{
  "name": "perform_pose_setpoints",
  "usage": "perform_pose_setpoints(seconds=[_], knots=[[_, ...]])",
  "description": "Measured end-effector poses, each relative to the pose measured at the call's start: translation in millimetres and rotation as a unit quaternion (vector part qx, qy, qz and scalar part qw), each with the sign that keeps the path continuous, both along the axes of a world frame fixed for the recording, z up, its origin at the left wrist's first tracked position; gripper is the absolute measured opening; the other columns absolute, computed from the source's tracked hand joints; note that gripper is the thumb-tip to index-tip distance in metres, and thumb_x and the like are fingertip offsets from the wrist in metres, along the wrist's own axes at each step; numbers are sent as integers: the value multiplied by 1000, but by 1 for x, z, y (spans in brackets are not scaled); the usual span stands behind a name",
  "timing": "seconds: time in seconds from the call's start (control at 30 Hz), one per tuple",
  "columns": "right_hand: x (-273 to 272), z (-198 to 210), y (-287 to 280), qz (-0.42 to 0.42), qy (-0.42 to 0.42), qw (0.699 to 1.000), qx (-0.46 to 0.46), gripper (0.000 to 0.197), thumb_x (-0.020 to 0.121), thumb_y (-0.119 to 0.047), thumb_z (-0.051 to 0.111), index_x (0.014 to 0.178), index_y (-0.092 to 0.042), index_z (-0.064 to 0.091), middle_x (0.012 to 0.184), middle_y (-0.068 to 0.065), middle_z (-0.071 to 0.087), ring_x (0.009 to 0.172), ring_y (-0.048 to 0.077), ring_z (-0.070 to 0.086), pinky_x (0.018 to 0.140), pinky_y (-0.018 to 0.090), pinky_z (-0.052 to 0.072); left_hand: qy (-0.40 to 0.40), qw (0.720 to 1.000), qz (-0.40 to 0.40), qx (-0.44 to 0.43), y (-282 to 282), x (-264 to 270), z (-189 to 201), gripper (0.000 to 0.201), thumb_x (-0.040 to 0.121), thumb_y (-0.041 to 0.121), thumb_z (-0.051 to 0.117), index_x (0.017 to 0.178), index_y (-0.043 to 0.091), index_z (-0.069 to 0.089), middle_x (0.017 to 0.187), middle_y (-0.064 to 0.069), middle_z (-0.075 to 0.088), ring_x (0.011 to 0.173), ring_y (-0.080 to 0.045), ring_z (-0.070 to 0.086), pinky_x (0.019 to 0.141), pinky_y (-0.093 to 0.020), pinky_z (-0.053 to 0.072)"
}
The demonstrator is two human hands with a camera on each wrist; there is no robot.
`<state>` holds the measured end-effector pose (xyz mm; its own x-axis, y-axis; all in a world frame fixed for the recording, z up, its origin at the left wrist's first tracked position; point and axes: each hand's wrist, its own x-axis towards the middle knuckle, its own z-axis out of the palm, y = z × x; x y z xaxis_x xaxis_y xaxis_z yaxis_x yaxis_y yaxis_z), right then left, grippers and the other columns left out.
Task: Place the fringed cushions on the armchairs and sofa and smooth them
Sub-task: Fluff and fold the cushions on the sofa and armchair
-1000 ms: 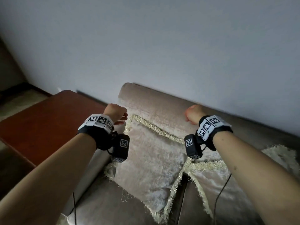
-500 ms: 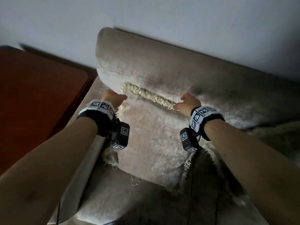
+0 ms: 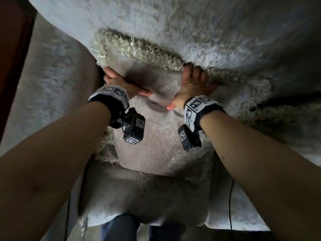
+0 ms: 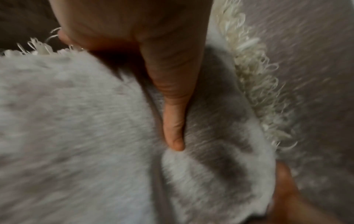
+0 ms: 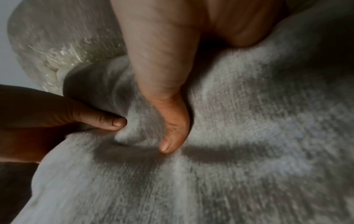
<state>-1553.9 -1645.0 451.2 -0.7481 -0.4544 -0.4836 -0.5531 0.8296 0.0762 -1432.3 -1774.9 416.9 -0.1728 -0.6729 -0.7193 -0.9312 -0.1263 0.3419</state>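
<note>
Your left hand (image 3: 119,82) and right hand (image 3: 192,86) pinch the cushion (image 3: 156,141) at its top edge; likely soft, light; grip fabric, not fringe (image 3: 139,49).

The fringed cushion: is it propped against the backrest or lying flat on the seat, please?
Propped up: the cushion has its fringed top against the backrest and its lower edge on the seat.

Hold half-hidden in pile and blur

The left hand (image 3: 121,82) curled out of sight behind the cushion (image 3: 156,145) edge; the right hand (image 3: 192,86) fingertips (image 3: 197,75) sank into fringe (image 3: 139,49), grip unclear. Both wrist views were smeared. The sofa (image 3: 225,28) ran past every edge.
</note>
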Motion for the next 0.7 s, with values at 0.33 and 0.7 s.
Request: perform_pose_setpoints(seconds=[0.33, 0.7], knots=[[25, 44, 36, -67, -49, 994, -71, 75, 59, -35, 87, 124, -25, 50, 131, 1, 49, 130, 28, 35, 109, 59, 24, 44, 997, 11, -68, 31, 26, 38, 136, 9, 68, 85, 128, 14, 49, 125, -6, 62, 116, -24, 59, 99, -34, 50], [-1, 147, 114, -214, -100, 939, -250, 61, 39, -41, 92, 92, -22, 70, 87, -7, 74, 85, 14, 69, 87, 24, 54, 123, 964, -162, -172, 76, -9, 220, 104, 26, 51, 93, 119, 18, 57, 113, -2, 67, 101, -22, 64, 86, -32, 54]])
